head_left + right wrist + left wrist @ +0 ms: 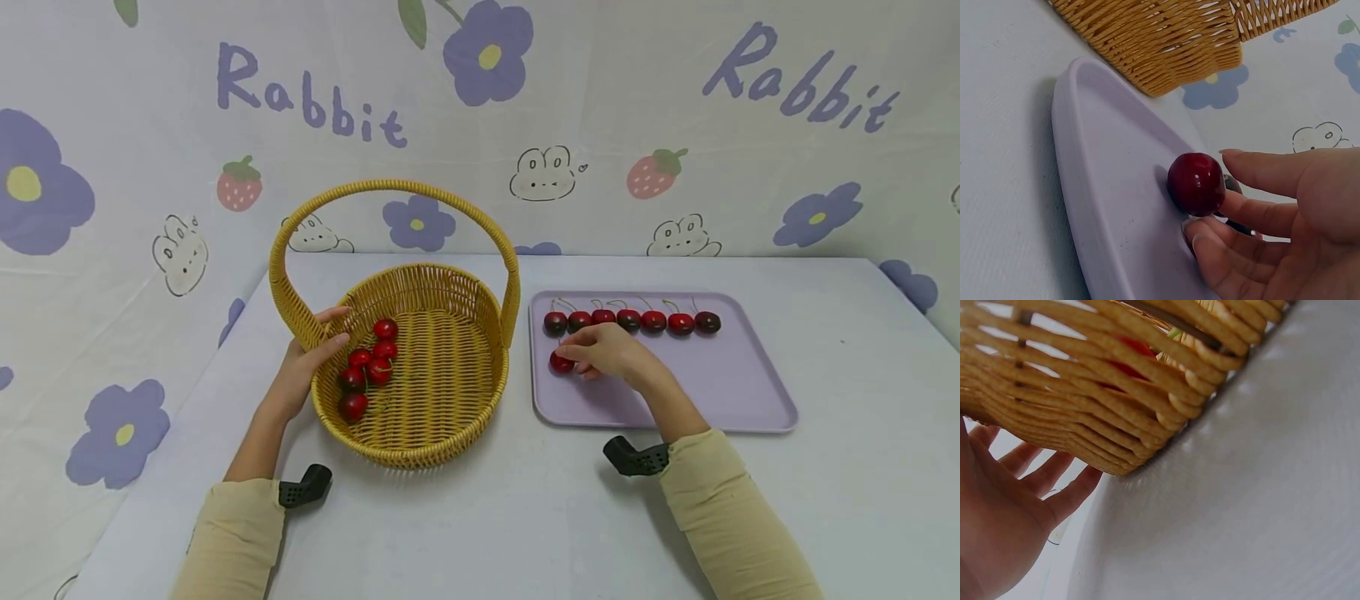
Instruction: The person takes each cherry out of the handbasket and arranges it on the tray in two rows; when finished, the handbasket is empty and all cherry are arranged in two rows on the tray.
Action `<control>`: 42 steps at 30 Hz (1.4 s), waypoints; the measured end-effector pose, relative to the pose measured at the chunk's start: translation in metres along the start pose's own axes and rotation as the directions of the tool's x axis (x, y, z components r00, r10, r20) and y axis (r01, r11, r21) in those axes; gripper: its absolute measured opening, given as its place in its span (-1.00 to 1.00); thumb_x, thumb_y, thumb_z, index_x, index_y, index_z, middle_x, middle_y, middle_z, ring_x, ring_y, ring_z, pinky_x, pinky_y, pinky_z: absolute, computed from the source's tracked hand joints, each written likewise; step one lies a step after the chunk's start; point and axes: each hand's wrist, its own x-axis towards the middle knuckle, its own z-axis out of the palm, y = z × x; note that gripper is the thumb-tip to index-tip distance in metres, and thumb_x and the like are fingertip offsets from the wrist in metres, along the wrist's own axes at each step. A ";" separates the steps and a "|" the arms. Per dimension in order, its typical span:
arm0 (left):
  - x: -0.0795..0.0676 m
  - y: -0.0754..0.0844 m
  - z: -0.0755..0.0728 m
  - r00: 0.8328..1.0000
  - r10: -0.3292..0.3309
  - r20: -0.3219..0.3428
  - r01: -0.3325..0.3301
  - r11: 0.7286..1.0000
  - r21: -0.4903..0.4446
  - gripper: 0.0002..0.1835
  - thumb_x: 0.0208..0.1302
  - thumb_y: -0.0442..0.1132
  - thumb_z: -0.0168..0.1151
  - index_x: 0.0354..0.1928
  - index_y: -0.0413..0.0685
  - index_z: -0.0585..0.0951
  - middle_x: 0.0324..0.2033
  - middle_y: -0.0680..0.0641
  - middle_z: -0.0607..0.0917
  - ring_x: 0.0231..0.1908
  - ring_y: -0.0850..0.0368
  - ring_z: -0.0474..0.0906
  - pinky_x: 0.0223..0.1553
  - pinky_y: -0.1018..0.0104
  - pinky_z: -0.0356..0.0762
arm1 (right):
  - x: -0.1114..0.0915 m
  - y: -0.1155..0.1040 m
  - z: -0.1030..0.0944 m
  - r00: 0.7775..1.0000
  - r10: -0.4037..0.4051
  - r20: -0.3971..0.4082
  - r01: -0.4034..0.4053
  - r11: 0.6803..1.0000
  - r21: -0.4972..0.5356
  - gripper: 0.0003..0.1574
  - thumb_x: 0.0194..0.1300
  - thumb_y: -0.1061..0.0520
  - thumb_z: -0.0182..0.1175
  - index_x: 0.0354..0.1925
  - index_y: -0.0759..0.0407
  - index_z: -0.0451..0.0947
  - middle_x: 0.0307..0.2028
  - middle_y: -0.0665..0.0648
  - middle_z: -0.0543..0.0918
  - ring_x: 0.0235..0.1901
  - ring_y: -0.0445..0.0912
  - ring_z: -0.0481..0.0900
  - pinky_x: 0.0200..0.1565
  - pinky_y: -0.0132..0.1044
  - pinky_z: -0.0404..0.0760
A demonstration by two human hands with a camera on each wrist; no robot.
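My left hand (303, 367) holds the left side of a yellow wicker basket (420, 454), with its fingers spread along the rim by the handle. Several red cherries (380, 371) lie in the left part of this basket. Over a lilac tray (675, 396), my right hand (611, 354) has its thumb and fingers at one side of a dark red cherry (1196, 184), pinching it low over the tray's left part. Just behind it, a row of several cherries (628, 320) with stems runs along the tray's far edge.
The tall basket handle (397, 185) arches over the basket. The white table (465, 533) extends in front of the basket and tray. Behind stands a cloth backdrop (600, 75) printed with flowers, rabbits and strawberries. Black mounts (633, 458) sit at both wrists.
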 end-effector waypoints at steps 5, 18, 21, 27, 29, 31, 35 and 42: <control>-0.001 -0.001 0.000 1.000 0.001 0.000 -0.001 1.000 0.008 -0.44 0.38 -0.14 0.04 0.35 -0.21 0.25 0.34 -0.21 0.25 0.30 -0.16 0.19 0.28 -0.12 0.07 | -0.002 0.001 -0.008 0.999 -0.033 0.003 0.033 0.999 0.041 -0.50 0.40 -0.01 0.11 0.09 0.37 0.47 -0.23 0.21 0.58 -0.32 -0.06 0.55 -0.23 -0.28 0.57; -0.003 0.000 0.001 1.000 -0.001 -0.004 0.001 1.000 -0.005 -0.45 0.38 -0.16 0.03 0.35 -0.21 0.25 0.33 -0.22 0.26 0.29 -0.17 0.20 0.27 -0.13 0.10 | -0.020 0.000 -0.053 0.960 -0.276 0.055 0.182 0.757 0.628 -0.30 0.45 -0.26 -0.16 0.20 0.27 0.35 0.01 0.20 0.54 -0.05 -0.04 0.57 0.01 -0.29 0.52; -0.003 0.000 0.001 1.000 -0.004 -0.004 0.004 1.000 -0.005 -0.45 0.39 -0.17 0.03 0.35 -0.21 0.25 0.34 -0.22 0.25 0.30 -0.16 0.19 0.27 -0.13 0.09 | -0.026 -0.004 -0.058 0.940 -0.337 0.063 0.193 0.671 0.716 -0.43 0.47 -0.21 -0.18 0.08 0.13 0.50 -0.05 0.15 0.59 -0.07 -0.03 0.58 0.01 -0.28 0.52; -0.004 0.002 0.001 1.000 -0.019 -0.002 0.019 1.000 -0.012 -0.45 0.38 -0.17 0.03 0.35 -0.20 0.24 0.35 -0.20 0.24 0.31 -0.15 0.18 0.28 -0.11 0.09 | -0.037 -0.019 -0.058 0.884 -0.461 0.076 0.223 0.559 0.798 -0.43 0.53 -0.11 -0.25 0.04 0.17 0.59 -0.08 0.16 0.63 -0.09 0.02 0.59 0.02 -0.24 0.52; -0.004 0.003 0.002 1.000 -0.020 0.002 0.020 1.000 -0.019 -0.44 0.39 -0.18 0.03 0.36 -0.21 0.23 0.35 -0.20 0.23 0.31 -0.16 0.17 0.28 -0.11 0.08 | -0.041 -0.025 -0.056 0.869 -0.488 0.083 0.225 0.539 0.811 -0.43 0.54 -0.09 -0.25 0.05 0.20 0.58 -0.07 0.18 0.63 -0.09 0.03 0.59 0.02 -0.22 0.52; -0.004 0.003 0.002 1.000 -0.018 0.006 0.018 1.000 -0.021 -0.44 0.39 -0.18 0.03 0.36 -0.21 0.23 0.36 -0.20 0.22 0.32 -0.16 0.16 0.29 -0.11 0.07 | -0.046 -0.031 -0.053 0.851 -0.517 0.092 0.229 0.524 0.821 -0.43 0.54 -0.07 -0.25 0.05 0.22 0.58 -0.07 0.19 0.63 -0.09 0.04 0.59 0.02 -0.22 0.52; -0.003 0.004 0.003 1.000 -0.017 0.008 0.017 1.000 -0.018 -0.44 0.38 -0.19 0.03 0.36 -0.21 0.23 0.36 -0.18 0.23 0.32 -0.14 0.17 0.29 -0.09 0.07 | -0.055 -0.044 -0.045 0.807 -0.581 0.103 0.279 0.529 0.801 -0.44 0.55 -0.04 -0.28 0.04 0.21 0.58 -0.09 0.18 0.63 -0.08 0.03 0.60 0.03 -0.21 0.51; -0.002 0.005 0.002 1.000 0.000 0.004 0.000 1.000 -0.023 -0.45 0.38 -0.20 0.03 0.34 -0.24 0.23 0.33 -0.21 0.25 0.29 -0.15 0.19 0.27 -0.11 0.11 | -0.063 -0.067 -0.020 0.765 -0.629 0.137 0.372 0.606 0.703 -0.48 0.56 -0.02 -0.26 0.05 0.22 0.54 -0.05 0.22 0.59 -0.08 0.02 0.58 0.05 -0.18 0.50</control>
